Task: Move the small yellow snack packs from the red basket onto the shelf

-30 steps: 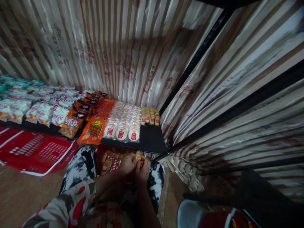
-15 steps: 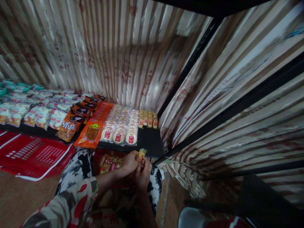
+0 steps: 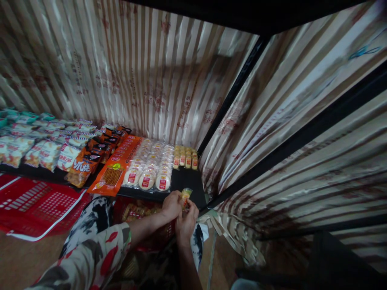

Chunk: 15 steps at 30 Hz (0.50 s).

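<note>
A low black shelf [image 3: 189,183] is backed by striped sheeting. Against its right rear corner a short row of small yellow packs [image 3: 185,157] is stood. Left of that row, round white cakes [image 3: 149,167] are laid, then a flat orange packet [image 3: 116,167], then orange bags [image 3: 86,161] and pale snack bags [image 3: 36,145].

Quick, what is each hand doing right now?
Left hand: closed on the small yellow snack packet.
Right hand: closed on the same packet, from below.

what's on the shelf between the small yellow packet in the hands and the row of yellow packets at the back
Head view: only bare black shelf lies between the held packet and the back row.
</note>
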{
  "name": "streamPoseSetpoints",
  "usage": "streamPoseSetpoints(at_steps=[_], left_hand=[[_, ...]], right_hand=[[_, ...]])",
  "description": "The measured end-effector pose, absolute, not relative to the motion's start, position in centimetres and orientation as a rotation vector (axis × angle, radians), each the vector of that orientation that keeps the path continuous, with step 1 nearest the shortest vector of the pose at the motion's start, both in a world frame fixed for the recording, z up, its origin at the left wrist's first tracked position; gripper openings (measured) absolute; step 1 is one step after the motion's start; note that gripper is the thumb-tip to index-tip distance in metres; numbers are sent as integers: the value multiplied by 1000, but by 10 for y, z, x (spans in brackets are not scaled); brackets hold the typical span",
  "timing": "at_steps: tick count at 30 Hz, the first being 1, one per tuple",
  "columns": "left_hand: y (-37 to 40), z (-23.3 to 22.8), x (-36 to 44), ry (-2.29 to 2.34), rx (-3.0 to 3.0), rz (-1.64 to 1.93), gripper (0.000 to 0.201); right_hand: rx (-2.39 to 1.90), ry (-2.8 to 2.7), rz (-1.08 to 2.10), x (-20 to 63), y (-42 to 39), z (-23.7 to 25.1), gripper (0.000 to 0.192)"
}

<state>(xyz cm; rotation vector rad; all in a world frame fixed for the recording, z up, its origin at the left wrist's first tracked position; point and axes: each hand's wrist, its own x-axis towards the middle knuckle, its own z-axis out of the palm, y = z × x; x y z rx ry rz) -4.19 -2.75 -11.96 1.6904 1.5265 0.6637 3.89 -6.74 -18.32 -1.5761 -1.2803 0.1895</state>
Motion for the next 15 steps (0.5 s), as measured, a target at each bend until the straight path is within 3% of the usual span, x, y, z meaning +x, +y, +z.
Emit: streamPoseSetpoints(at_steps=[10,15], left_hand=[[0,-122,-32,1582,1715,651,14],[-4,-108,-17,1669,1615,720,28]], right_hand=[[-1614,-1205,354,44,-38,-173,34],[-1659,-1164,300,53,-23,-178,32]])
